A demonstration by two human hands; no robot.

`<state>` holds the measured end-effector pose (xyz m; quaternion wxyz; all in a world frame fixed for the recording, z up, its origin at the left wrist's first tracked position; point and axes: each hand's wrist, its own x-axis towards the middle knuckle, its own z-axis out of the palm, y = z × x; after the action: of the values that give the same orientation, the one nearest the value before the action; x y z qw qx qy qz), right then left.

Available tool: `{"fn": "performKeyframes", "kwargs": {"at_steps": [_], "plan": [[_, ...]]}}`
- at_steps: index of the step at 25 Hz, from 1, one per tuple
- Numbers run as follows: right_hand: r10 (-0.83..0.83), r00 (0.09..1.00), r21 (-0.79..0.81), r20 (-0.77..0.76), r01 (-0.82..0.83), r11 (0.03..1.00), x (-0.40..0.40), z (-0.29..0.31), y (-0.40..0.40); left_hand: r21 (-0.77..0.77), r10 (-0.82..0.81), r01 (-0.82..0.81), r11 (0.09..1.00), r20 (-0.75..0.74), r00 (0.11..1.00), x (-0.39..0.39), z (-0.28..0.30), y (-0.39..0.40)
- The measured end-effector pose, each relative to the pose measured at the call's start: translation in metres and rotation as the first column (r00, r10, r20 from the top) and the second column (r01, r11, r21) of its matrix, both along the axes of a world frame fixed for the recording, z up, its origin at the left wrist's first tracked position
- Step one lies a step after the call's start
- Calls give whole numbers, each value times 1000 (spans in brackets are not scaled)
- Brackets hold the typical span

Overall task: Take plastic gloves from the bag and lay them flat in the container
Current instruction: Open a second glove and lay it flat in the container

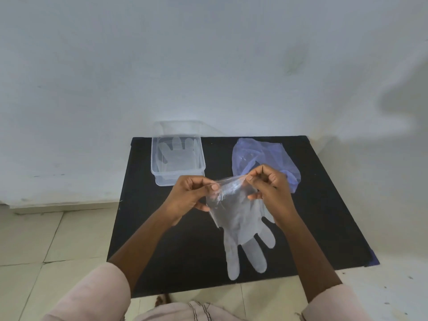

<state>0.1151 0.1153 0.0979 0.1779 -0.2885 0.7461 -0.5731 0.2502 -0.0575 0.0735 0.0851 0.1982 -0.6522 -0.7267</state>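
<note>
left hand (pixel 192 195) – pinching glove (pixel 240 223) cuff | right hand (pixel 268 184) – pinching same cuff | glove hangs just right of container (pixel 201 167) | bag (pixel 266 156) right of container

The glove (pixel 240 218) pinched between the left hand (pixel 190 195) and the right hand (pixel 269 188) is clear, filmy plastic, milky white where its fingers hang below both hands. Under the hands lies a plain black mat (pixel 185 251). Beyond the right hand the bag (pixel 266 154) is translucent pale violet-blue. Beyond the left hand the container (pixel 177 158) is colourless and see-through, with a whitish glove (pixel 177 156) inside. The sleeves (pixel 99 295) nearest the viewer are pale pink. The wall (pixel 208 54) is off-white; the floor tiles (pixel 46 239) are cream.
</note>
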Motion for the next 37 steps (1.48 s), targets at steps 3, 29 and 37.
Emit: {"fn": "performKeyframes", "kwargs": {"at_steps": [3, 29, 37], "plan": [[-54, 995, 27, 78, 52, 998, 9, -2, -25, 19, 11, -10, 1000, -9, 1000, 4, -2, -31], [113, 959, 74, 261, -137, 988, -87, -10, -250, -75, 268, -260, 963, 138, 953, -80, 5, -229], [-6, 1000, 18, 3, 6, 1000, -151, 31, -353, -259, 435, -427, 866, -31, 900, -158, 49, -301]]}}
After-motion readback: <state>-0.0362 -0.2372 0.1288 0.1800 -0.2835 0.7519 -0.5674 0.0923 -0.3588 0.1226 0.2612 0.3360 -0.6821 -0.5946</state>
